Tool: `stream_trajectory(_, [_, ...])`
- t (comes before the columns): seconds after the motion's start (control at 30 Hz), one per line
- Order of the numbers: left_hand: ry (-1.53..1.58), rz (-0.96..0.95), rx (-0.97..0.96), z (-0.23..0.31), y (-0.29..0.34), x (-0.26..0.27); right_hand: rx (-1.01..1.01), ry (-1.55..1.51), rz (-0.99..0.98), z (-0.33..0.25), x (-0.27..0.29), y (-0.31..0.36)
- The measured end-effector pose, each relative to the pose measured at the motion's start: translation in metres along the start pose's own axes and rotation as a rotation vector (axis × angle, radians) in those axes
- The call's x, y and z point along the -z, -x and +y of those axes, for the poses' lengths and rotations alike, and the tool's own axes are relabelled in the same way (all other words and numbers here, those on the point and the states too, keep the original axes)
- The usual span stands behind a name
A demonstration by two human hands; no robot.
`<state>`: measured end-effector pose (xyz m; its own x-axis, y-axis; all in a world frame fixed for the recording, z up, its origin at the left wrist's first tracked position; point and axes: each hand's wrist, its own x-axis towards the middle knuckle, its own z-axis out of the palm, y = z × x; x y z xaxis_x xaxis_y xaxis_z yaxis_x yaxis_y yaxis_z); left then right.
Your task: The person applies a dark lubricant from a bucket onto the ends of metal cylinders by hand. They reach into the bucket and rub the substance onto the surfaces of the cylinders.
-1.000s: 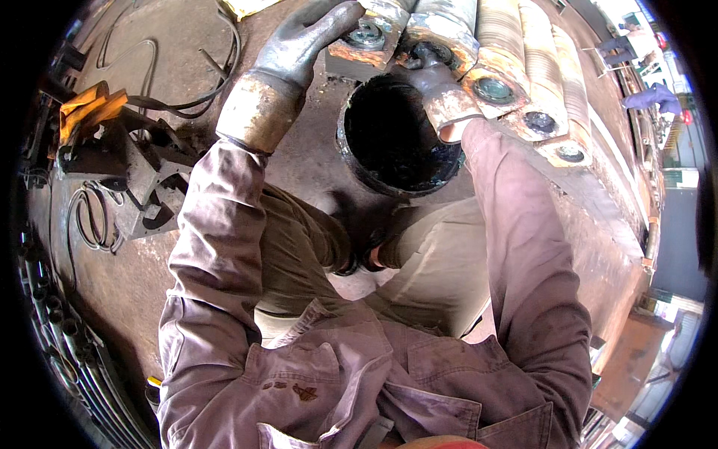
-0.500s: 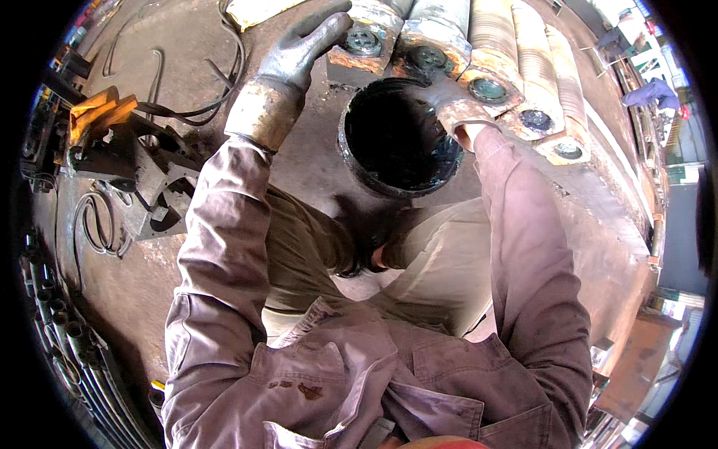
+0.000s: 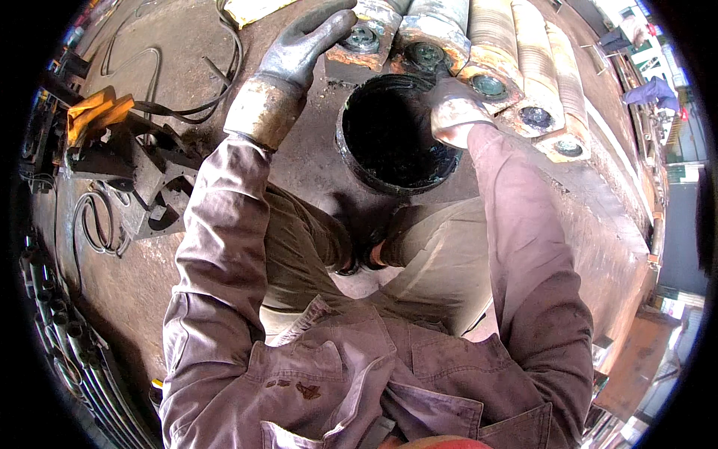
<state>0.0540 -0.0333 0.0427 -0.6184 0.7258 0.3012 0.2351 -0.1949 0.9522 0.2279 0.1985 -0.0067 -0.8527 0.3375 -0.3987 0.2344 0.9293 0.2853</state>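
Observation:
My left hand [image 3: 299, 60], in a grey-coated work glove, reaches to the leftmost cylinder [image 3: 361, 39]. Its fingers are stretched out and the thumb stands apart, by that cylinder's square end. A dark, grease-smeared glove covers my right hand [image 3: 456, 105], at the right rim of a black bucket [image 3: 345, 150]. One finger seems to point at the dark round recess [image 3: 424, 56] in the second cylinder's end; whether it touches, I cannot tell. The other right fingers are hidden or lost against the dark. Black, shiny residue coats the bucket's inside wall, and its bottom is in shadow.
More ribbed cylinders [image 3: 535, 67] lie side by side to the right, their rusty square ends facing me. Orange gloves [image 3: 99, 114] rest on a metal fixture at the left. Black cables [image 3: 224, 82] loop across the floor. Rods and pipes [image 3: 71, 329] line the lower left.
My right hand has swung from over the bucket's opening toward the second cylinder's end, its fingers now pointing away from me. The left hand has stayed nearly still.

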Motion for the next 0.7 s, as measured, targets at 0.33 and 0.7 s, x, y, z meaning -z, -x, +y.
stream_trajectory(0.33, [0.01, -0.051, -0.028, -0.004, -0.004, -0.003, -0.282, -1.466, -0.075, -0.001, -0.011, -0.016])
stream_trajectory(0.7, [0.029, -0.064, -0.059, -0.01, -0.012, -0.012, 0.426, -1.108, 0.472, 0.002, -0.019, -0.045])
